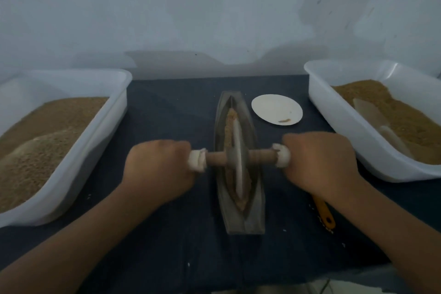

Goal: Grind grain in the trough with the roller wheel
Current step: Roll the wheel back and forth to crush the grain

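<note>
Two hands, both mine, reach in from the near edge, each wrapped round one end of the wooden axle [214,159]. My left hand [157,167] has the left end and my right hand [319,162] the right, with fingers curled over the white padding [196,161] bound there. Between them the roller wheel [236,162] stands on edge in the groove of the trough [238,222], a long boat-shaped block running away from me on the dark-covered table [167,234].

I judge the wheel to be metal or stone, heavy and stiff, so its own weight should do much of the crushing. The axle ends are the only sensible places to hold, gripped evenly so the thin disc does not tip sideways. The padding probably spares my palms and checks slipping. The trough looks heavy enough not to slide. In its groove the grain [230,124] lies on both sides of the wheel; loose and light, it could spill over the lip.

An orange-handled tool [323,212] lies partly under my right forearm. Further off, right of the trough's far end, is a white plate [276,112] with a few crumbs. The left tub [114,112] and right tub [334,114] hold more grain, the right also a pale scoop [372,114]. Behind is a bare wall [214,7].

I can read no brand, label or writing anywhere.
</note>
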{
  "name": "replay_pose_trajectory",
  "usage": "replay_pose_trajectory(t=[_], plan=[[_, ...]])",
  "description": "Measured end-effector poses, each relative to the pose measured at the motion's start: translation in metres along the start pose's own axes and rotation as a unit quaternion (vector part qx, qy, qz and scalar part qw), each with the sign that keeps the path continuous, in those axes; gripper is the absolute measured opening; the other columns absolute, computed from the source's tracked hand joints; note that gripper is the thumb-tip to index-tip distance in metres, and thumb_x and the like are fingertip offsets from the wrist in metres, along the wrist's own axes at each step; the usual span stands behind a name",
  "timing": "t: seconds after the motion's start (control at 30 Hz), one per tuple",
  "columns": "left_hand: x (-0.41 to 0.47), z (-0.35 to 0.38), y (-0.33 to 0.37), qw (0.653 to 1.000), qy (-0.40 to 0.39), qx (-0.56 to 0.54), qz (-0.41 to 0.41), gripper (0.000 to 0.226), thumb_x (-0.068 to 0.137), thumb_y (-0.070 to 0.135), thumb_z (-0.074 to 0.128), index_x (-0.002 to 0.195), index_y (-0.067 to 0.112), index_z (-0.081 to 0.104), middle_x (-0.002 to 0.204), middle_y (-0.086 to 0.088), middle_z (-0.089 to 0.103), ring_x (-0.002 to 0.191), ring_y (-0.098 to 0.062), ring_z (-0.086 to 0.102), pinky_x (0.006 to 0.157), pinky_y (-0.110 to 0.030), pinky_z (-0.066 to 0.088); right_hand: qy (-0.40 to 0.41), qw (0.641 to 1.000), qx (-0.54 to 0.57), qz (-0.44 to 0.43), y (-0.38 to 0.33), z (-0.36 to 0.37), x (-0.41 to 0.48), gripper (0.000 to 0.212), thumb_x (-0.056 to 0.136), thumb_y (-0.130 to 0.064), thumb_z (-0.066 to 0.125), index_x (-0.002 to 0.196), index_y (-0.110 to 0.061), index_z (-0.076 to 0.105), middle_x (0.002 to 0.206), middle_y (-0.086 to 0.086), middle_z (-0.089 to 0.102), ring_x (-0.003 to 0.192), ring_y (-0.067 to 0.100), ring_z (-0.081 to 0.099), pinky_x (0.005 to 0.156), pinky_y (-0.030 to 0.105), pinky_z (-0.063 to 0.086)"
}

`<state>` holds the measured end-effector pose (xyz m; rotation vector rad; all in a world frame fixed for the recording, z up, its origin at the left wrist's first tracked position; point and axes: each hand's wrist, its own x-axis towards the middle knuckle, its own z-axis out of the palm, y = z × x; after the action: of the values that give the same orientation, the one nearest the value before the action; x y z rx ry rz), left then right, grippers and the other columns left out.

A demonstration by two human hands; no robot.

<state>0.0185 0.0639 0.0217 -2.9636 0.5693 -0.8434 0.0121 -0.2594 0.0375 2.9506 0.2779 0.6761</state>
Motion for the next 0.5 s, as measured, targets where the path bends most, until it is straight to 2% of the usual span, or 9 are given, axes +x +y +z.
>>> replay_pose_trajectory(t=[0.03, 0.1, 0.17, 0.27, 0.37, 0.4, 0.5], plan=[[0.002, 0.002, -0.001, 1.000, 0.005, 0.003, 0.004, 0.034, 0.072, 0.056, 0.051, 0.058, 0.031, 0.031, 0.048, 0.011, 0.032, 0.039, -0.017, 0.030, 0.048, -0.017, 0.015, -0.026, 0.999, 0.024, -0.006, 0.004, 0.005, -0.004, 0.034, 0.077, -0.049, 0.052, 0.061, -0.036, 0.025, 0.051, -0.015, 0.029, 0.043, 0.003, 0.028, 0.041, 0.028, 0.034], [0.025, 0.010, -0.001, 0.999, -0.031, 0.029, -0.015, 0.038, 0.072, 0.052, 0.058, 0.058, 0.030, 0.030, 0.052, 0.012, 0.035, 0.044, -0.019, 0.036, 0.049, -0.022, 0.023, -0.039, 0.999, 0.028, 0.011, 0.005, 0.013, 0.010, 0.034, 0.088, -0.053, 0.054, 0.064, -0.034, 0.039, 0.054, -0.012, 0.043, 0.049, 0.007, 0.044, 0.049, 0.030, 0.044], [0.073, 0.020, -0.002, 0.994, -0.085, 0.038, -0.062, 0.036, 0.079, 0.052, 0.061, 0.062, 0.026, 0.042, 0.059, 0.011, 0.040, 0.056, -0.022, 0.046, 0.056, -0.029, 0.034, -0.032, 0.998, 0.019, 0.043, 0.003, 0.020, 0.046, 0.036, 0.098, -0.053, 0.046, 0.070, -0.031, 0.048, 0.059, -0.009, 0.050, 0.054, 0.011, 0.050, 0.055, 0.033, 0.048], [0.119, 0.026, -0.002, 0.988, -0.115, 0.029, -0.095, 0.036, 0.082, 0.057, 0.063, 0.074, 0.023, 0.059, 0.066, 0.006, 0.044, 0.064, -0.025, 0.052, 0.061, -0.032, 0.041, -0.045, 0.996, 0.045, 0.055, 0.000, 0.023, 0.091, 0.036, 0.095, -0.045, 0.062, 0.067, -0.027, 0.049, 0.062, -0.008, 0.050, 0.055, 0.013, 0.047, 0.054, 0.031, 0.044], [0.108, 0.018, 0.007, 0.989, -0.105, 0.030, -0.097, 0.039, 0.086, 0.056, 0.062, 0.068, 0.024, 0.050, 0.066, 0.006, 0.049, 0.062, -0.024, 0.052, 0.060, -0.031, 0.041, -0.095, 0.992, 0.033, 0.072, 0.002, 0.019, 0.083, 0.034, 0.101, -0.052, 0.051, 0.077, -0.028, 0.057, 0.073, -0.005, 0.061, 0.068, 0.019, 0.060, 0.065, 0.037, 0.054], [0.093, 0.015, 0.007, 0.989, -0.107, 0.031, -0.093, 0.038, 0.087, 0.053, 0.062, 0.066, 0.025, 0.046, 0.067, 0.006, 0.052, 0.061, -0.023, 0.050, 0.059, -0.031, 0.040, -0.096, 0.993, 0.026, 0.070, 0.001, 0.017, 0.071, 0.035, 0.102, -0.052, 0.046, 0.077, -0.029, 0.055, 0.072, -0.005, 0.061, 0.066, 0.017, 0.060, 0.066, 0.038, 0.055], [0.036, 0.001, 0.007, 0.993, -0.091, 0.054, -0.053, 0.039, 0.081, 0.048, 0.065, 0.063, 0.028, 0.036, 0.057, 0.010, 0.039, 0.049, -0.016, 0.037, 0.049, -0.026, 0.025, -0.041, 0.998, 0.040, 0.022, 0.003, 0.009, 0.020, 0.028, 0.086, -0.055, 0.045, 0.068, -0.034, 0.043, 0.057, -0.011, 0.049, 0.050, 0.010, 0.049, 0.052, 0.035, 0.049]])
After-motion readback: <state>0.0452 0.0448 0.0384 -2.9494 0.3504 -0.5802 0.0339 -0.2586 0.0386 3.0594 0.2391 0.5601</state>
